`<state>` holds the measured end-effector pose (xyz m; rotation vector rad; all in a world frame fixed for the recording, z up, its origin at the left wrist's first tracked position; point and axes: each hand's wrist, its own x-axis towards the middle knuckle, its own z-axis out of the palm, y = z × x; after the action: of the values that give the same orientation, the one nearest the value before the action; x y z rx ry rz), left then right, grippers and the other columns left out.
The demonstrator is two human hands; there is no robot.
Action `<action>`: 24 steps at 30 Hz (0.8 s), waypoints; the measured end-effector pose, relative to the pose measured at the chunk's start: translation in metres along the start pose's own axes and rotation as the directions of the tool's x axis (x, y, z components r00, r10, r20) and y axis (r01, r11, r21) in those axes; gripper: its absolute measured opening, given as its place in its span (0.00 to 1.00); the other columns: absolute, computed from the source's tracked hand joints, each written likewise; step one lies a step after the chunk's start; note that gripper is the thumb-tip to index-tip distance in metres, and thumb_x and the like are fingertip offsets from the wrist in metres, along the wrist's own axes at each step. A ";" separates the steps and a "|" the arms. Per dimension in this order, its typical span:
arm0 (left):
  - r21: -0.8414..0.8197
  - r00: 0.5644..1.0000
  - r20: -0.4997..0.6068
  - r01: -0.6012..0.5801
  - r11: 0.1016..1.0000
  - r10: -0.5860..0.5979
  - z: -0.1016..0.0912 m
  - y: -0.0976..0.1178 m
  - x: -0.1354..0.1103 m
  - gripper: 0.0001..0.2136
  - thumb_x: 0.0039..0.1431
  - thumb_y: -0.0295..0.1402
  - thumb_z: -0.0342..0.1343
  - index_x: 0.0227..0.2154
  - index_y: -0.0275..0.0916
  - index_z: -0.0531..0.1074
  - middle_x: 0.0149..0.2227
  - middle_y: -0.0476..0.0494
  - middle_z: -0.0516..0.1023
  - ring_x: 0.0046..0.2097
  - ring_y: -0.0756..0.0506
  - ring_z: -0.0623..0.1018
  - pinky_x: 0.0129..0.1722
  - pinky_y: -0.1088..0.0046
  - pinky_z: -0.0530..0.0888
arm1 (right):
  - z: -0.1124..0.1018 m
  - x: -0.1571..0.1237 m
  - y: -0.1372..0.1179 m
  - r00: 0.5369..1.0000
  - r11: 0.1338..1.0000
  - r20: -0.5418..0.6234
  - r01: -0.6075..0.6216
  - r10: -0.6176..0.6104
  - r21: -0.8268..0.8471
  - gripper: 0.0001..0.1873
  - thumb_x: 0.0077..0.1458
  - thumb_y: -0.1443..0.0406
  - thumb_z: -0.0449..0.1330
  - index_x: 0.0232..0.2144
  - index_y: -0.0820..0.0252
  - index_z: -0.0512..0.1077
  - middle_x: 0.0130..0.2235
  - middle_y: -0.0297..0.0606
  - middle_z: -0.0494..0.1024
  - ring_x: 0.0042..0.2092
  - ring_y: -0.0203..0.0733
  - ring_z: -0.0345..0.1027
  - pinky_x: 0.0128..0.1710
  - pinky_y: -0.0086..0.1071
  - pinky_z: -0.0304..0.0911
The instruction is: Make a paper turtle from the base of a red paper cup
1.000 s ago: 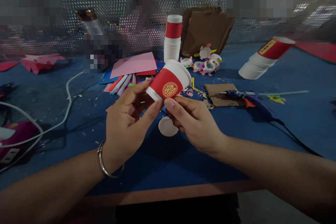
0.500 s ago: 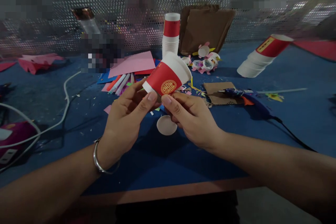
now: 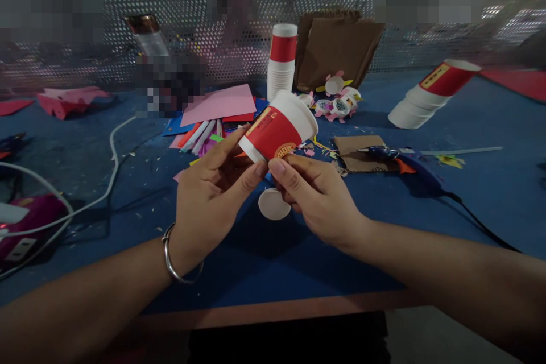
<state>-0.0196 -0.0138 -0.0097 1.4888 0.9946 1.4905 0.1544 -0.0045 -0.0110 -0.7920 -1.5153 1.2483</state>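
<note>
A red and white paper cup (image 3: 279,128) is tilted in the air over the table, its rim up to the right. My left hand (image 3: 217,193) holds it near its base, with thumb below and fingers behind. My right hand (image 3: 319,196) pinches its lower side by the round gold emblem; some of its fingertips are hidden. Beneath the hands, a small white paper disc (image 3: 274,205) lies on the blue table (image 3: 264,273). Coloured markers (image 3: 198,137) and pink paper (image 3: 219,103) lie just behind my left hand.
Stacked cups (image 3: 281,71) stand at the back; another cup stack (image 3: 430,96) leans at right. A glue gun (image 3: 409,165) lies on cardboard (image 3: 354,151), its black cord trailing right. Small paper crafts (image 3: 336,103) sit behind. A white cable (image 3: 113,165) crosses the left toward a purple power strip (image 3: 32,227).
The cup has been turned about its own axis in my hands, so the gold emblem has moved down toward my right thumb and printed text shows. The view has shifted slightly.
</note>
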 end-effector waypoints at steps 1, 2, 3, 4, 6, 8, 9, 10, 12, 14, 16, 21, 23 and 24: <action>0.007 1.000 -0.001 -0.013 1.000 0.013 0.000 0.000 -0.001 0.22 0.61 0.39 0.77 0.58 0.56 0.83 0.54 0.51 0.89 0.56 0.38 0.88 0.61 0.53 0.86 | 0.000 0.000 0.000 1.000 1.000 -0.005 -0.003 0.003 0.002 0.33 0.65 0.39 0.66 0.24 0.57 0.65 0.25 0.28 0.62 0.28 0.32 0.54 0.25 0.31 0.50; 0.014 1.000 -0.004 -0.026 1.000 0.026 0.000 -0.001 -0.001 0.23 0.61 0.38 0.77 0.58 0.55 0.83 0.55 0.51 0.89 0.56 0.38 0.88 0.61 0.54 0.86 | 0.001 0.000 -0.001 1.000 1.000 -0.009 -0.007 0.007 0.003 0.33 0.65 0.39 0.66 0.24 0.56 0.64 0.25 0.28 0.61 0.28 0.32 0.53 0.25 0.31 0.49; 0.021 0.999 -0.011 -0.042 0.999 0.043 0.001 -0.001 -0.002 0.23 0.60 0.37 0.77 0.58 0.54 0.83 0.56 0.51 0.88 0.56 0.38 0.88 0.61 0.55 0.86 | 0.001 -0.001 -0.001 1.000 1.000 -0.013 -0.009 0.009 0.007 0.34 0.65 0.39 0.66 0.23 0.56 0.64 0.24 0.28 0.61 0.28 0.32 0.53 0.25 0.31 0.49; 0.026 0.998 -0.019 -0.057 0.998 0.058 0.001 -0.002 -0.003 0.24 0.60 0.36 0.77 0.58 0.54 0.83 0.57 0.50 0.88 0.56 0.39 0.88 0.61 0.56 0.86 | 0.001 -0.001 -0.001 1.000 1.000 -0.014 -0.007 0.007 0.013 0.34 0.65 0.38 0.66 0.23 0.56 0.63 0.24 0.28 0.60 0.28 0.31 0.52 0.25 0.31 0.49; 0.029 0.996 -0.030 -0.082 0.996 0.082 0.002 -0.004 -0.004 0.24 0.60 0.35 0.77 0.59 0.52 0.83 0.59 0.49 0.87 0.57 0.39 0.87 0.62 0.57 0.85 | 0.001 -0.001 -0.001 1.000 1.000 -0.014 0.005 -0.004 0.026 0.34 0.65 0.38 0.66 0.23 0.56 0.63 0.24 0.27 0.60 0.28 0.31 0.52 0.26 0.31 0.50; 0.026 0.994 -0.039 -0.099 0.995 0.100 0.002 -0.005 -0.004 0.23 0.59 0.35 0.78 0.57 0.52 0.83 0.59 0.48 0.86 0.58 0.39 0.86 0.61 0.58 0.86 | 0.001 -0.002 -0.001 1.000 1.000 -0.011 0.014 -0.014 0.027 0.34 0.66 0.39 0.66 0.23 0.57 0.64 0.24 0.27 0.59 0.27 0.31 0.52 0.26 0.31 0.50; 0.023 0.994 -0.041 -0.102 0.994 0.103 0.002 -0.005 -0.004 0.22 0.58 0.35 0.79 0.55 0.51 0.83 0.58 0.48 0.86 0.58 0.39 0.86 0.60 0.59 0.86 | 0.001 -0.002 -0.001 1.000 1.000 -0.008 0.018 -0.018 0.020 0.33 0.66 0.40 0.65 0.23 0.57 0.64 0.24 0.27 0.59 0.27 0.31 0.52 0.26 0.31 0.50; 0.016 0.994 -0.040 -0.097 0.995 0.098 0.002 -0.005 -0.004 0.22 0.57 0.35 0.79 0.53 0.51 0.83 0.58 0.48 0.85 0.57 0.39 0.86 0.59 0.60 0.86 | 0.001 -0.001 -0.002 1.000 1.000 -0.005 0.024 -0.024 0.014 0.33 0.67 0.40 0.65 0.23 0.57 0.64 0.24 0.27 0.60 0.27 0.31 0.52 0.26 0.31 0.50; -0.030 0.997 -0.030 -0.074 0.997 0.073 0.003 -0.005 -0.002 0.21 0.57 0.35 0.79 0.52 0.52 0.83 0.57 0.48 0.86 0.57 0.40 0.86 0.58 0.61 0.86 | 0.002 0.000 -0.003 0.999 0.999 -0.003 0.034 -0.034 0.003 0.34 0.67 0.39 0.64 0.23 0.56 0.63 0.24 0.27 0.60 0.27 0.31 0.52 0.26 0.31 0.51; -0.129 1.000 0.004 -0.030 0.991 0.031 0.004 -0.005 0.000 0.21 0.61 0.37 0.77 0.55 0.52 0.81 0.57 0.47 0.86 0.57 0.40 0.86 0.59 0.60 0.85 | 0.001 0.002 -0.004 0.999 0.999 -0.007 0.044 -0.044 0.000 0.34 0.67 0.39 0.64 0.23 0.56 0.63 0.24 0.27 0.60 0.28 0.31 0.53 0.26 0.31 0.51; -0.231 0.999 0.037 0.015 0.973 -0.006 0.005 -0.006 0.003 0.19 0.65 0.41 0.73 0.57 0.50 0.80 0.58 0.44 0.86 0.59 0.38 0.86 0.59 0.57 0.86 | 0.001 0.003 -0.004 0.999 0.999 -0.006 0.047 -0.047 -0.011 0.34 0.66 0.38 0.64 0.24 0.56 0.63 0.25 0.28 0.60 0.28 0.32 0.53 0.26 0.31 0.51; -0.205 0.997 0.008 0.075 0.976 -0.075 0.004 -0.008 0.005 0.18 0.66 0.43 0.72 0.56 0.48 0.81 0.56 0.42 0.88 0.58 0.36 0.87 0.61 0.52 0.85 | 0.001 0.004 -0.002 0.999 0.999 -0.006 0.043 -0.043 -0.016 0.33 0.66 0.39 0.65 0.24 0.56 0.63 0.24 0.27 0.60 0.28 0.32 0.53 0.26 0.31 0.51; -0.164 0.999 -0.012 0.048 0.985 -0.050 0.002 -0.008 0.004 0.19 0.66 0.42 0.73 0.56 0.48 0.81 0.56 0.43 0.87 0.57 0.37 0.87 0.62 0.53 0.84 | 0.001 0.003 -0.002 0.999 0.999 0.000 0.053 -0.053 -0.003 0.33 0.66 0.40 0.66 0.24 0.56 0.64 0.24 0.27 0.60 0.27 0.31 0.53 0.26 0.31 0.52; -0.143 0.999 -0.025 0.026 0.989 -0.030 0.002 -0.007 0.003 0.19 0.66 0.42 0.73 0.57 0.49 0.82 0.57 0.43 0.87 0.57 0.37 0.87 0.62 0.54 0.84 | 0.001 0.002 -0.002 0.999 0.999 0.004 0.054 -0.054 -0.001 0.32 0.66 0.40 0.66 0.24 0.56 0.64 0.24 0.27 0.61 0.27 0.31 0.53 0.26 0.31 0.52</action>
<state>-0.0179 -0.0081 -0.0153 1.3518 0.9012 1.5321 0.1528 -0.0035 -0.0082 -0.7443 -1.5312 1.2098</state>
